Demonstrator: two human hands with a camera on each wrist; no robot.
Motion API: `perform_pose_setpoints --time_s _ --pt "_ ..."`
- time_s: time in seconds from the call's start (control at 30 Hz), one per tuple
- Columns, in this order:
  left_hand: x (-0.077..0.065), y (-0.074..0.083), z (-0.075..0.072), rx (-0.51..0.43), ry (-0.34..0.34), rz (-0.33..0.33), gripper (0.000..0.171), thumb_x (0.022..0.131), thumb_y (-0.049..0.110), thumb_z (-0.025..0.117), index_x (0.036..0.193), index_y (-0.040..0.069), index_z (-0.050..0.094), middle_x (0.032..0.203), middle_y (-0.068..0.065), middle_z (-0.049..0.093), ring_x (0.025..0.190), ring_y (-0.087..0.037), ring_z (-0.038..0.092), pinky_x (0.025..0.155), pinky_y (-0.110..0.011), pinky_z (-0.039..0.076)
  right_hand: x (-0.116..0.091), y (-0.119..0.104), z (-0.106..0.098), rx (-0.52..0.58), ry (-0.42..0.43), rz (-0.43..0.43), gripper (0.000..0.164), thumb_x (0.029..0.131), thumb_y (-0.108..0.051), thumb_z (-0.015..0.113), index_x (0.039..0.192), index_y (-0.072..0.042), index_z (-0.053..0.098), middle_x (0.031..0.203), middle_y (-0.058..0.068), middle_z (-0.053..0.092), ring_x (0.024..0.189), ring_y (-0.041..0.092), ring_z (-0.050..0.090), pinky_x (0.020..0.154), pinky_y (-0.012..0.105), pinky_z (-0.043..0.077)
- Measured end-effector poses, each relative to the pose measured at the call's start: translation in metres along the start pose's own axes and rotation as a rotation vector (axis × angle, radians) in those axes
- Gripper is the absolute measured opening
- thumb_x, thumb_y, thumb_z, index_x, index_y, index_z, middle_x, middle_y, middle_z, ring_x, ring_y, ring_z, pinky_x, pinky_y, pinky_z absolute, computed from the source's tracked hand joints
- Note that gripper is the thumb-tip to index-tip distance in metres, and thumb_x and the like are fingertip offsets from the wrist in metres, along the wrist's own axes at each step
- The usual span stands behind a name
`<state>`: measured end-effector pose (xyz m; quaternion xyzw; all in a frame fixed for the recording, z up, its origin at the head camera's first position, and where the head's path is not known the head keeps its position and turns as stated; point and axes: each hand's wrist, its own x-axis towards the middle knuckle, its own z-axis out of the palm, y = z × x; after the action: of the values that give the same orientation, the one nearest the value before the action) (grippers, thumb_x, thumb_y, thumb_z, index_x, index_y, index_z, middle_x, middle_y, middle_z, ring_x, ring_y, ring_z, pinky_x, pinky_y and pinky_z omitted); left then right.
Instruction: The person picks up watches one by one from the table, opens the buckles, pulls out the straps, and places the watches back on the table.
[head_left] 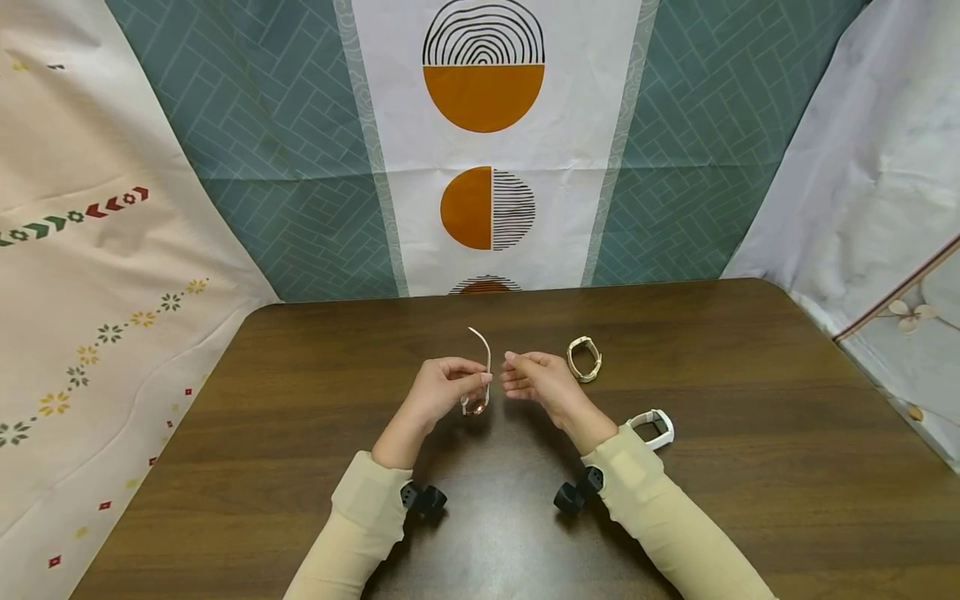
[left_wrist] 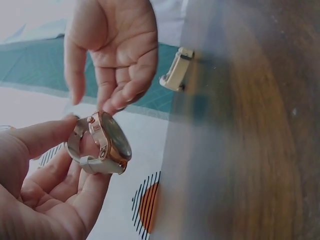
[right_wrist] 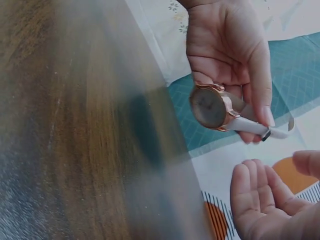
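Note:
My left hand (head_left: 442,392) pinches the pale strap of a wristwatch (left_wrist: 116,137) between thumb and fingers, above the table. The watch has a round rose-gold case, with its face turned outward in the right wrist view. In the head view, one strap end rises upward past the fingertips and the case (head_left: 476,409) hangs below them. Just to the right, my right hand (head_left: 546,383) is raised with relaxed fingers and the palm toward the watch. Nothing is held in it, and a small gap separates it from the strap.
A cream and gold watch (head_left: 587,377) stands as a closed loop on the brown table (head_left: 315,433), beyond the right wrist. Beside the right sleeve lies a white watch (head_left: 669,427). Patterned cloths hang behind and at both sides.

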<state>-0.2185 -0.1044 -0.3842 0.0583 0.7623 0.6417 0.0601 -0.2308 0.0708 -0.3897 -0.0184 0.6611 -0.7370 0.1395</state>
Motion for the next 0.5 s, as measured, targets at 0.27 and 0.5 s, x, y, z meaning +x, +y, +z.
perform_pose_setpoints --time_s 0.27,0.5 --pt "0.0024 -0.0008 -0.0019 -0.055 0.066 -0.024 0.022 0.085 0.003 0.068 0.1 -0.013 0.066 0.078 -0.002 0.07 0.065 -0.007 0.062 0.065 -0.023 0.054 -0.0059 0.004 0.004 -0.091 -0.167 0.049 0.029 0.09 -0.006 0.055 0.109 0.016 0.055 0.083 0.007 0.066 0.076 0.016 0.065 0.074 0.028 0.056" --pt "-0.0004 -0.0002 -0.0005 -0.098 0.052 0.017 0.019 0.084 0.009 0.07 0.095 -0.007 0.07 0.076 0.0 0.07 0.063 -0.005 0.062 0.061 -0.019 0.052 -0.0051 0.0089 0.0064 -0.119 -0.201 0.047 0.03 0.089 -0.006 0.06 0.109 0.016 0.059 0.084 0.004 0.069 0.08 0.019 0.067 0.077 0.031 0.057"
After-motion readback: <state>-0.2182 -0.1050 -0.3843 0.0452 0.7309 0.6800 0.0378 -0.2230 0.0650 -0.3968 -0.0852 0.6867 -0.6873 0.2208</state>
